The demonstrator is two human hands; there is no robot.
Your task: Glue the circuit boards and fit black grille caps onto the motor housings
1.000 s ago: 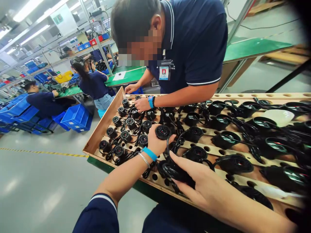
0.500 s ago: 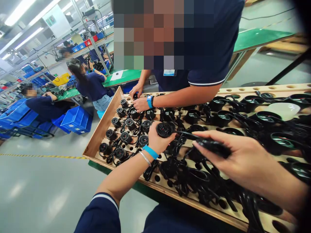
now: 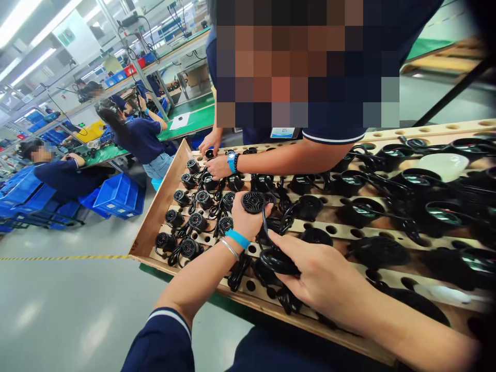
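My left hand [image 3: 248,219] is closed round a black round device with a slotted grille top [image 3: 253,202], held above the wooden tray [image 3: 152,217]. A coiled black cable [image 3: 277,261] is gripped in my right hand [image 3: 318,268], close to my left. One strand of that cable rises toward the device. Several similar grille-topped devices [image 3: 197,222] stand upright in rows in the tray, with bundled cables between them. Other black cups [image 3: 442,214] farther right show open tops. My right hand hides part of the tray.
Across the tray, a co-worker's hands [image 3: 217,166] work at the far left corner. A pale translucent piece [image 3: 445,166] lies among the devices at right. Blue crates [image 3: 119,195] stand on the floor at left. Other people sit at green benches [image 3: 194,116] behind.
My right hand has moved left and down, bringing the cable bundle close to my left hand. The cable between them now hangs bent instead of stretched sideways. The view has shifted slightly.
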